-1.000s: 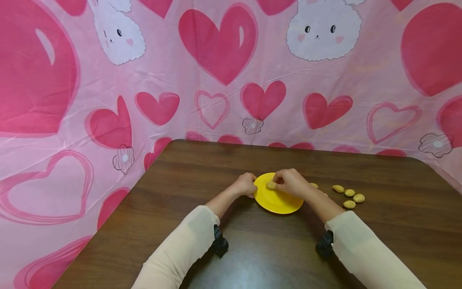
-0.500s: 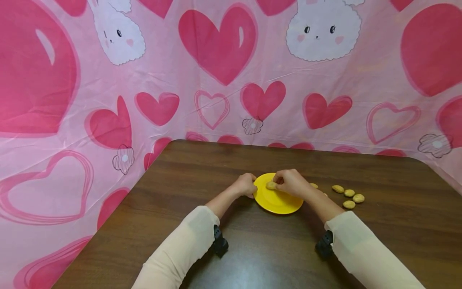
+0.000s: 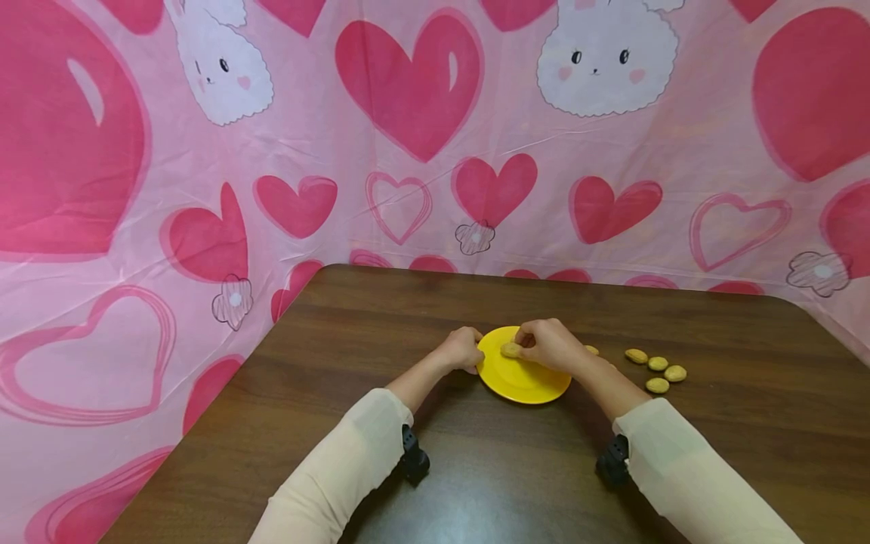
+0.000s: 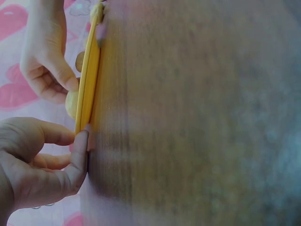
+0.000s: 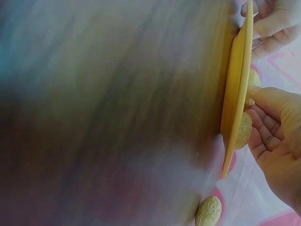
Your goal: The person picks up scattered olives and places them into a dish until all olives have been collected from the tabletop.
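Note:
A shallow yellow plate (image 3: 519,385) sits on the brown wooden table. My left hand (image 3: 462,349) pinches its left rim between thumb and fingers, seen edge-on in the left wrist view. Over the plate, my right hand (image 3: 549,345) pinches a tan, wrinkled oval walnut (image 3: 511,349) low against the plate's far left part. A second walnut (image 5: 242,132) rests on the plate beneath my right palm; the hand hides it in the head view.
Several loose walnuts (image 3: 657,363) lie on the table (image 3: 748,423) right of the plate. Another walnut (image 3: 591,350) peeks out behind my right wrist. A pink heart-print cloth (image 3: 421,204) hangs along the table's back and left edges.

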Action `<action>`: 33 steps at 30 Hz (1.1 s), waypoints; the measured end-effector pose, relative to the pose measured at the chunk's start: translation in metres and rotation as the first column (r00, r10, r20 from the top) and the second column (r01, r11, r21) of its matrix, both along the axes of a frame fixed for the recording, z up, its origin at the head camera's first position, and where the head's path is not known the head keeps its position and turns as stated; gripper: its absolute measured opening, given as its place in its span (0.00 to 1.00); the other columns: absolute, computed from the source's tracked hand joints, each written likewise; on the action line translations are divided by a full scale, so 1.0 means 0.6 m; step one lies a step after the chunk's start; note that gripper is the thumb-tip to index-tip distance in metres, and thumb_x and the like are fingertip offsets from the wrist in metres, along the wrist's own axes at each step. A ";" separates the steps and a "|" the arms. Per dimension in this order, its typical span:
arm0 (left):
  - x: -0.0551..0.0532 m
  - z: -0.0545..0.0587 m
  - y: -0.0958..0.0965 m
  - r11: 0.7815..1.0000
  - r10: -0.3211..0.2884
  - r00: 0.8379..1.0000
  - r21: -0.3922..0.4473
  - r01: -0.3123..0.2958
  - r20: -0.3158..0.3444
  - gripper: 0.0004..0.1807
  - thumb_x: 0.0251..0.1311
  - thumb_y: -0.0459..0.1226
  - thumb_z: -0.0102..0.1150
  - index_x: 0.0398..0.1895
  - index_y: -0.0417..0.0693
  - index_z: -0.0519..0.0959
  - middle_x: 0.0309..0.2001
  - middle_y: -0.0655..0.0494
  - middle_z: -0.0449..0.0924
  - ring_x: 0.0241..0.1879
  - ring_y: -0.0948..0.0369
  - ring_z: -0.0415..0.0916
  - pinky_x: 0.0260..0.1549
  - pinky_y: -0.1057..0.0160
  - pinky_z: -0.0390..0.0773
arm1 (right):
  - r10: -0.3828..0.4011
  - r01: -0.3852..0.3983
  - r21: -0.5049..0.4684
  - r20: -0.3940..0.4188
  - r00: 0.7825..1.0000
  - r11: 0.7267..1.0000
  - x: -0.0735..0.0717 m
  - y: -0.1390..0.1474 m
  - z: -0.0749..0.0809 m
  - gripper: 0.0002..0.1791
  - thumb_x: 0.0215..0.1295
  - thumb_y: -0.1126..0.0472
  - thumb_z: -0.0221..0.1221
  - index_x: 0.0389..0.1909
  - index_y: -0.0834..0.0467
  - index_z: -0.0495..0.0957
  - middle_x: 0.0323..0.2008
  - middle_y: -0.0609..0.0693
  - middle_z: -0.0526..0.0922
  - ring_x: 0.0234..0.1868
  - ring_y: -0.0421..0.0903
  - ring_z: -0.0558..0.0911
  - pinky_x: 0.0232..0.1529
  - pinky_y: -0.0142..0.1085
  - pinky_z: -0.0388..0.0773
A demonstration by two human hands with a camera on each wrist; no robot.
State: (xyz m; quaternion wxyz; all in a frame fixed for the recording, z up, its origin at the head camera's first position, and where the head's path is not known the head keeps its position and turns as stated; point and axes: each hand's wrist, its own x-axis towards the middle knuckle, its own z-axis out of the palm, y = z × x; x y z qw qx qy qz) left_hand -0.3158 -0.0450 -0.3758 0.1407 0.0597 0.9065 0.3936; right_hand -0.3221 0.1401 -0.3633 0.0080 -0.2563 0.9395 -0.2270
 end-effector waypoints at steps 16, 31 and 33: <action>-0.003 -0.004 0.002 1.000 0.004 1.000 0.011 -0.004 -0.012 0.18 0.54 0.23 0.54 0.50 0.31 0.74 0.30 0.47 0.75 0.23 0.59 0.78 0.18 0.69 0.80 | 0.006 -0.008 -0.027 -0.059 0.998 1.000 0.003 0.028 0.011 0.05 0.50 0.69 0.65 0.28 0.60 0.80 0.24 0.47 0.78 0.27 0.44 0.75 0.30 0.33 0.78; -0.002 -0.004 0.002 1.000 0.009 1.000 0.017 -0.009 0.000 0.18 0.54 0.23 0.53 0.51 0.32 0.74 0.31 0.48 0.75 0.23 0.60 0.78 0.19 0.69 0.80 | -0.053 0.052 -0.029 -0.029 0.998 0.998 0.004 0.064 0.017 0.07 0.54 0.67 0.64 0.34 0.64 0.80 0.28 0.50 0.79 0.31 0.46 0.77 0.33 0.37 0.80; -0.002 -0.003 0.003 1.000 0.012 1.000 0.016 -0.012 0.003 0.18 0.54 0.23 0.53 0.51 0.32 0.74 0.31 0.48 0.75 0.23 0.59 0.78 0.19 0.69 0.80 | -0.065 0.064 -0.028 -0.025 0.998 0.998 0.003 0.072 0.020 0.07 0.54 0.67 0.64 0.34 0.64 0.80 0.28 0.50 0.79 0.31 0.46 0.77 0.33 0.37 0.80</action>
